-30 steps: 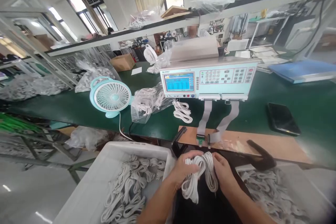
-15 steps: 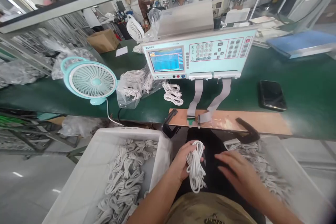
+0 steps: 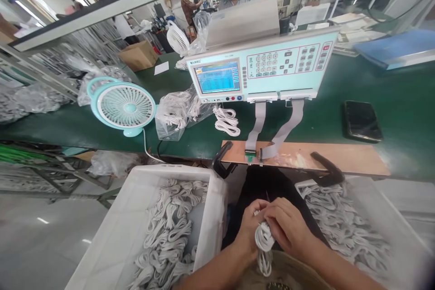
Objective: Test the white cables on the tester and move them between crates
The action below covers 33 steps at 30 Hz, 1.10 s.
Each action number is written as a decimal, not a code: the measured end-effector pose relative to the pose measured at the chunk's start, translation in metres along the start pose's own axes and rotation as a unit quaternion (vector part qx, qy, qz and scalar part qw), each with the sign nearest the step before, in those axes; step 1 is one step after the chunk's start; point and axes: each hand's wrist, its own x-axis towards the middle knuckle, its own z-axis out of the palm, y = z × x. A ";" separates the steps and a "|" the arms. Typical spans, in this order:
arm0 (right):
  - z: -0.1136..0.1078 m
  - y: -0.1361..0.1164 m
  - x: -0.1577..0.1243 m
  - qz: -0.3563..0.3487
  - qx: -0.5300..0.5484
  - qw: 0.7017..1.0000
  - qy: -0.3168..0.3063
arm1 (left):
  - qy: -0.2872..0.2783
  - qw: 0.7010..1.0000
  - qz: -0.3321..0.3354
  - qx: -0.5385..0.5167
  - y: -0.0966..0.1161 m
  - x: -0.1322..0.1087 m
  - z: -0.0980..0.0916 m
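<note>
At the lap, the left hand (image 3: 248, 226) and right hand (image 3: 288, 222) close their fingers on a coiled white cable bundle (image 3: 264, 236). More bundles (image 3: 173, 231) lie in the left bin (image 3: 107, 231) and right bin (image 3: 384, 204); which are finished is unclear.

White cable bundle (image 3: 264, 237) — pale turquoise fan (image 3: 129, 108) — dark green tabletop (image 3: 324, 122)
</note>
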 end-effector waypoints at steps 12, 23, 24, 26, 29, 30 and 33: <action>0.001 0.005 -0.002 -0.056 0.017 0.998 -0.039 | 0.042 0.990 -0.102 -0.086 0.001 0.002 -0.010; -0.007 0.023 0.011 0.168 0.152 0.973 -0.044 | -0.016 0.878 0.319 0.356 0.022 0.007 -0.011; -0.005 0.027 0.013 0.201 0.186 0.961 -0.027 | -0.043 0.843 0.364 0.393 0.027 0.010 -0.013; 0.002 0.037 0.017 0.258 0.245 0.935 0.016 | -0.079 0.793 0.405 0.447 0.039 0.018 -0.015; 0.012 0.050 0.025 0.314 0.295 0.899 0.082 | -0.093 0.766 0.396 0.499 0.056 0.030 -0.014; 0.014 0.053 0.027 0.328 0.303 0.889 0.100 | -0.098 0.762 0.390 0.508 0.061 0.032 -0.014; 0.020 0.059 0.034 0.351 0.319 0.871 0.126 | -0.128 0.751 0.379 0.526 0.073 0.038 -0.014</action>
